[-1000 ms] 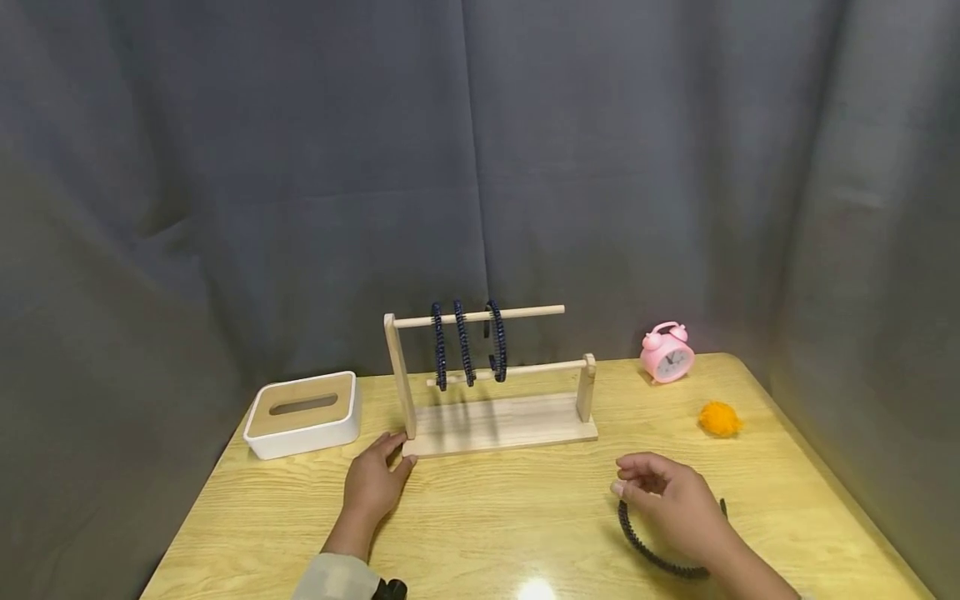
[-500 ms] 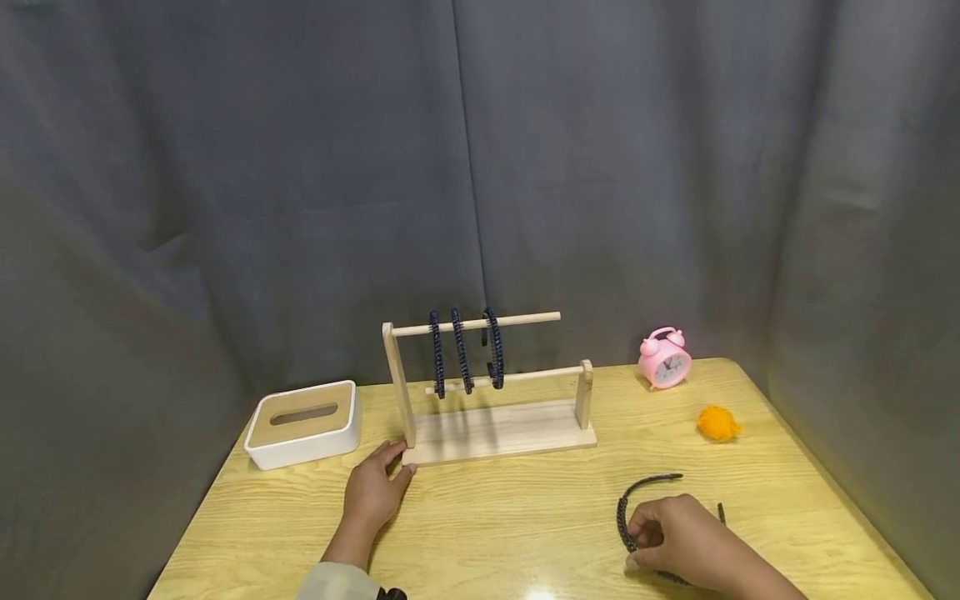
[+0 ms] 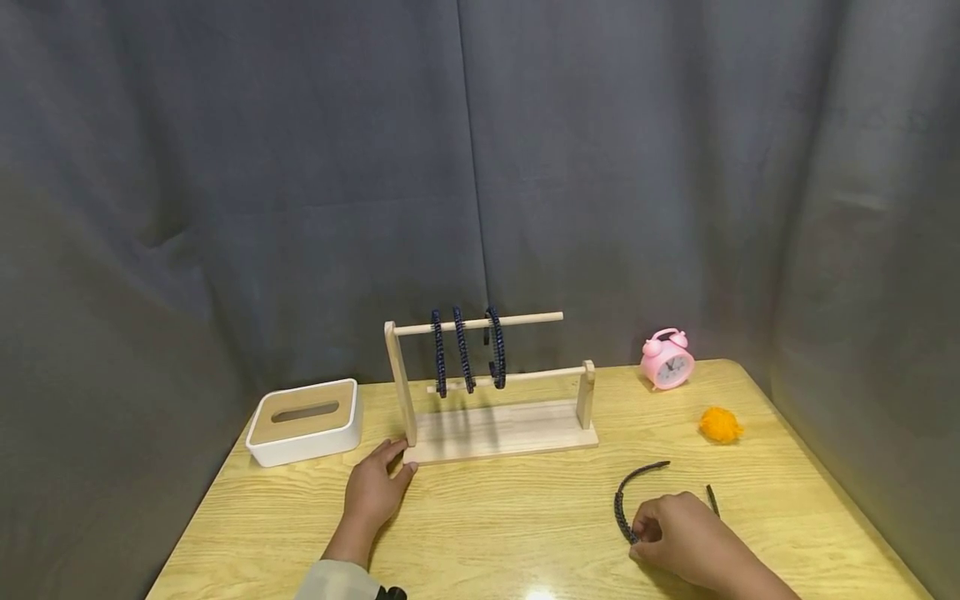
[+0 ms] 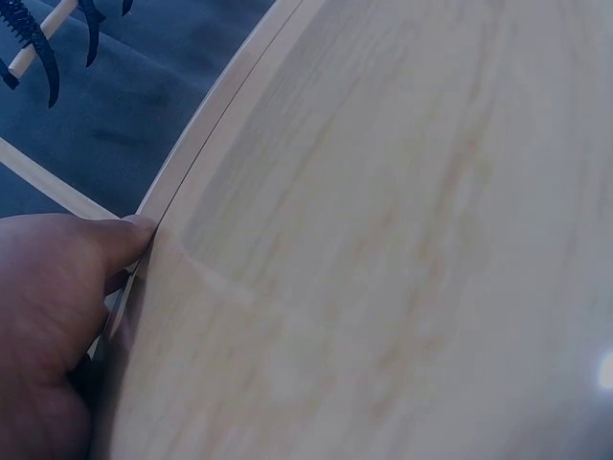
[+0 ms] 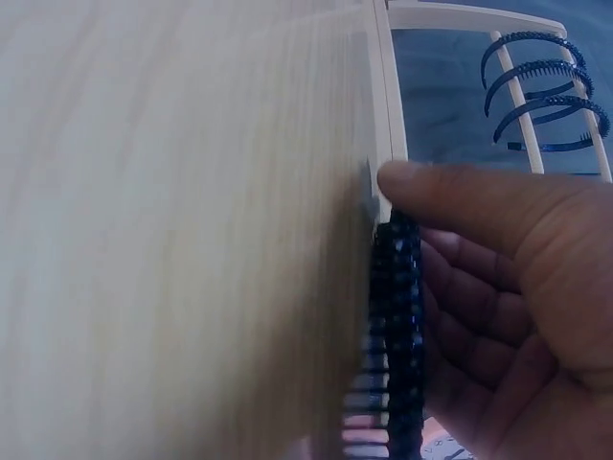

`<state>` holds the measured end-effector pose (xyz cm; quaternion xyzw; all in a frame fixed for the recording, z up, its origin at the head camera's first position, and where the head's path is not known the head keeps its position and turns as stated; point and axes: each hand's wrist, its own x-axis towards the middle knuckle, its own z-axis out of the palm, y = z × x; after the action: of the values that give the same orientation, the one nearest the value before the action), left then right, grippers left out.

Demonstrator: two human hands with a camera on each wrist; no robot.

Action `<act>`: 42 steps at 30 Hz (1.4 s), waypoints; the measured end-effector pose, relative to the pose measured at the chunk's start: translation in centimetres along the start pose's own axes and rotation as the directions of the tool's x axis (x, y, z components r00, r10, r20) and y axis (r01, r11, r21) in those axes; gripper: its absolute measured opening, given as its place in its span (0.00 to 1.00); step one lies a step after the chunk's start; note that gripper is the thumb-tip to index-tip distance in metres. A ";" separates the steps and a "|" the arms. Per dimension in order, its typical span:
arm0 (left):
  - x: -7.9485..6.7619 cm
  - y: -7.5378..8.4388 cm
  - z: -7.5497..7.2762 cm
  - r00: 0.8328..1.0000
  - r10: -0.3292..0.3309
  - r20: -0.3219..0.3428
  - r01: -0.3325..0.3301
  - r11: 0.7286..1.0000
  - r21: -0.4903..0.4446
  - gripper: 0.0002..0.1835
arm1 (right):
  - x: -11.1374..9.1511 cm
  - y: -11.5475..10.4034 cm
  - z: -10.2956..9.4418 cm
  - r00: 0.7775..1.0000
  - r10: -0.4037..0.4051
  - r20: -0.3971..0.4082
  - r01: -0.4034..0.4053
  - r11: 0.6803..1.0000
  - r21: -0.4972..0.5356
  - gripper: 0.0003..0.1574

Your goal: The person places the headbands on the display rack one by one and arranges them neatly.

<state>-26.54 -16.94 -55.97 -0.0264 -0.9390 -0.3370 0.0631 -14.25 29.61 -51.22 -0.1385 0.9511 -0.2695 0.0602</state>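
Observation:
On the table stands a wooden headband rack [image 3: 532,425] with two rods. Three dark blue toothed headbands [image 3: 498,354] hang on it, toward the left part of the rods. My left hand [image 3: 371,490] holds the front left corner of the rack's base, thumb at the front edge. At the right front, my right hand [image 3: 686,531] pinches another dark headband [image 3: 622,510] between thumb and fingers. Part of this headband is hidden under the hand; both its ends show. In the right wrist view, the thumb lies over the toothed headband [image 5: 404,316].
A white tissue box [image 3: 303,421] with a wood-coloured lid stands left of the rack. At the back right are a pink alarm clock [image 3: 667,360] and an orange fluffy ball [image 3: 721,424]. Grey curtains [image 3: 337,208] enclose the table [image 3: 487,517].
My right hand has come down onto the headband and now pinches it. The headband has shifted slightly, its far end turned a little upward. The left hand stays at the rack's corner.

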 end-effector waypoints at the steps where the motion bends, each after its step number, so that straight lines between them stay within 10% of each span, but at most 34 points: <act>1: 0.0 0.0 0.0 1.000 0.000 -0.001 0.000 1.000 -0.003 0.27 | 0.0 -0.1 0.0 1.000 0.019 -0.012 -0.020 1.000 -0.008 0.09; 8: 0.0 -0.2 0.2 1.000 -0.001 0.000 0.001 1.000 -0.005 0.26 | 0.3 -0.8 -0.3 0.965 0.129 -0.229 -0.144 0.988 -0.053 0.04; 18: 0.1 -0.2 0.2 1.000 0.006 0.000 -0.006 1.000 -0.006 0.27 | 0.0 -0.9 -3.4 0.808 0.297 -0.509 -0.168 0.944 0.284 0.19; 24: 0.2 -0.2 0.2 1.000 -0.004 0.000 0.004 1.000 -0.007 0.27 | 0.9 -2.2 -5.5 0.764 0.416 -0.492 -0.024 0.781 0.624 0.24; 30: 0.2 -0.3 0.2 1.000 -0.003 -0.005 0.003 1.000 -0.006 0.26 | 3.0 -5.1 -7.0 0.771 0.415 -0.482 0.363 0.335 0.869 0.07; 34: 0.2 -0.4 0.3 1.000 -0.002 -0.008 0.002 1.000 -0.015 0.26 | 4.5 -7.0 -8.4 0.754 0.386 -0.531 0.455 0.276 0.847 0.06; 42: 0.4 -0.3 0.3 1.000 0.003 -0.021 -0.003 1.000 -0.015 0.26 | 6.4 -9.8 -10.0 0.759 0.363 -0.540 0.464 0.279 0.841 0.06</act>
<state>-27.00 -16.99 -56.39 -0.0249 -0.9357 -0.3442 0.0732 -19.94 24.71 -37.88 -0.0040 0.5405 -0.8144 -0.2112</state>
